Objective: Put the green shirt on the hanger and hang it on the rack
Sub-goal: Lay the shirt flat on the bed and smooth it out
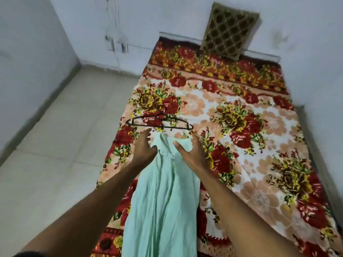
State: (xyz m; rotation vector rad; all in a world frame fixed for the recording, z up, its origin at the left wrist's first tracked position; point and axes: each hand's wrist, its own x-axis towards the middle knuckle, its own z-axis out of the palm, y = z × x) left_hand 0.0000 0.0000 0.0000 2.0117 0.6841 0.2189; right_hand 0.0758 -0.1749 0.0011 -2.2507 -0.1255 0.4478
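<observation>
The pale green shirt [163,191] lies lengthwise on the bed [259,115], its collar end between the two hands and its body running back between the forearms. The left hand [143,148] rests at the shirt's left collar edge, fingers loosely curled with the tips touching the cloth; whether it actually pinches the fabric cannot be told. The right hand [193,154] is spread over the shirt's right shoulder, thumb stretched out across the green cloth and fingers reaching past its edge onto the floral blanket [232,101]. Just beyond both sets of fingertips lies the black hanger [161,123], flat on the blanket and apart from the shirt. Well beyond the hands, a patterned pillow [227,30] leans on the wall.
</observation>
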